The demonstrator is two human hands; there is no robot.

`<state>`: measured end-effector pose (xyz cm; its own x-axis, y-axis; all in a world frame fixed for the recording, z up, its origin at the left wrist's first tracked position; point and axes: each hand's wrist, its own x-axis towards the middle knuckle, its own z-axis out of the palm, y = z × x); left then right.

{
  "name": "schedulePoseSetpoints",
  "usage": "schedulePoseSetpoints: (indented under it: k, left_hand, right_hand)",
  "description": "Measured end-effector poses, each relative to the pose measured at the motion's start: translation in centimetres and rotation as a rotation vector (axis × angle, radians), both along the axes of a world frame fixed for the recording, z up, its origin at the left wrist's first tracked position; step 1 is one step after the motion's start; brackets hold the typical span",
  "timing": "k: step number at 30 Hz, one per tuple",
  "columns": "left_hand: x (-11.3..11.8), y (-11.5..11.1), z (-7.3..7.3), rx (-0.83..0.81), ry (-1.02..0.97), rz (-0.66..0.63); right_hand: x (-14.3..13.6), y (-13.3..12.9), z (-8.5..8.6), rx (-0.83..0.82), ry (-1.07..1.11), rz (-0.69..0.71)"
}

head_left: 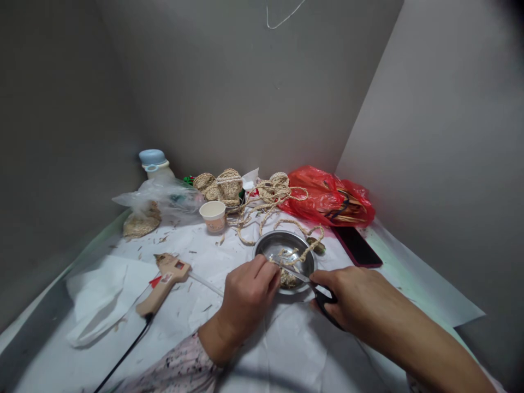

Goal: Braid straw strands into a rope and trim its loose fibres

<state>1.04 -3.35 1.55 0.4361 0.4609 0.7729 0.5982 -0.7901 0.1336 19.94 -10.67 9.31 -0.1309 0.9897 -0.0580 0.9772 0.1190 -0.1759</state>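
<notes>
My right hand (344, 295) is closed round the black handles of a pair of scissors (301, 277). Their blades point left across a shiny metal bowl (303, 237), close to the fingertips of my left hand (249, 289). Those left fingers are pinched together at the bowl's near left rim, on what looks like the braided straw cord, though the grip itself is partly hidden. The braided straw cord (313, 246) runs over the bowl's right rim and back to a tangle behind it. Straw clippings (287, 278) lie in the bowl.
A glue gun (167, 281) with a black cable lies at the left beside crumpled white paper (98, 295). Behind the bowl stand a paper cup (213, 217), coiled straw pieces (229, 185) and a red plastic bag (311, 191). A phone (357, 246) lies right; a blue-lidded bottle (153, 161) stands back left.
</notes>
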Motion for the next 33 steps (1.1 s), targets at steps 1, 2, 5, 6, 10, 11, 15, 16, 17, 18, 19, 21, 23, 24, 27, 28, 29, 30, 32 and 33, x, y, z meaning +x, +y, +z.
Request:
schedulePoseSetpoints:
  k: [1, 2, 5, 6, 10, 11, 15, 16, 17, 18, 19, 21, 23, 24, 27, 28, 29, 30, 32, 33]
  left_hand:
    - [0.01, 0.01, 0.01, -0.002, -0.002, -0.002]
    - [0.01, 0.02, 0.02, -0.006, -0.002, -0.004]
    - [0.03, 0.03, 0.04, -0.01, -0.001, -0.003]
    - [0.03, 0.01, 0.04, -0.012, 0.003, 0.001]
    - [-0.03, -0.03, -0.09, -0.016, 0.003, 0.016]
    - [-0.05, -0.02, -0.16, -0.018, 0.0, 0.015]
    - [-0.1, 0.08, -0.35, -0.017, -0.004, 0.006]
    - [-0.09, 0.1, -0.35, -0.016, -0.003, 0.006]
    - [-0.08, 0.12, -0.34, -0.015, -0.002, 0.006]
    - [-0.06, 0.13, -0.32, -0.017, -0.002, 0.007]
    - [-0.03, 0.12, -0.31, -0.019, 0.0, 0.008]
    - [0.02, 0.08, -0.3, -0.018, 0.003, 0.011]
    - [0.05, 0.03, -0.35, -0.009, 0.004, 0.011]
    - [0.05, 0.0, -0.38, -0.006, 0.005, 0.009]
    - [0.02, -0.03, -0.41, -0.008, 0.007, 0.002]
    - [0.0, -0.03, -0.38, -0.008, 0.005, 0.002]
    - [-0.01, -0.03, -0.34, -0.006, 0.002, 0.002]
    - [-0.02, -0.03, -0.28, -0.005, -0.001, 0.0]
    - [-0.01, -0.03, -0.18, -0.006, 0.001, -0.004]
    - [0.01, -0.03, -0.15, -0.008, 0.002, -0.007]
  right_hand:
    - [-0.01, 0.02, 0.02, 0.002, 0.004, 0.001]
    - [-0.02, 0.03, 0.04, 0.0, 0.007, 0.001]
    - [-0.18, 0.02, 0.15, -0.022, 0.012, -0.022]
    - [-0.26, 0.0, 0.19, -0.028, 0.013, -0.026]
    - [-0.44, -0.02, 0.21, -0.02, -0.002, -0.027]
    - [-0.41, -0.01, 0.18, -0.019, -0.007, -0.024]
    - [-0.18, 0.01, 0.02, -0.024, -0.001, -0.013]
    - [-0.14, 0.01, -0.02, -0.025, 0.0, -0.012]
    - [-0.14, 0.01, -0.08, -0.025, -0.002, -0.015]
    - [-0.17, 0.02, -0.14, -0.022, -0.009, -0.02]
    - [-0.23, 0.02, -0.21, -0.016, -0.019, -0.027]
    - [-0.41, 0.06, -0.36, 0.001, -0.034, -0.034]
    - [-0.59, 0.1, -0.49, 0.016, -0.039, -0.032]
    - [-0.66, 0.11, -0.52, 0.021, -0.039, -0.029]
    - [-0.74, 0.09, -0.49, 0.027, -0.046, -0.028]
    - [-0.75, 0.07, -0.44, 0.024, -0.051, -0.031]
    - [-0.75, 0.05, -0.39, 0.019, -0.053, -0.033]
    - [-0.76, 0.02, -0.34, 0.014, -0.053, -0.036]
    - [-0.8, -0.02, -0.27, 0.005, -0.036, -0.04]
    - [-0.83, -0.03, -0.24, 0.002, -0.023, -0.039]
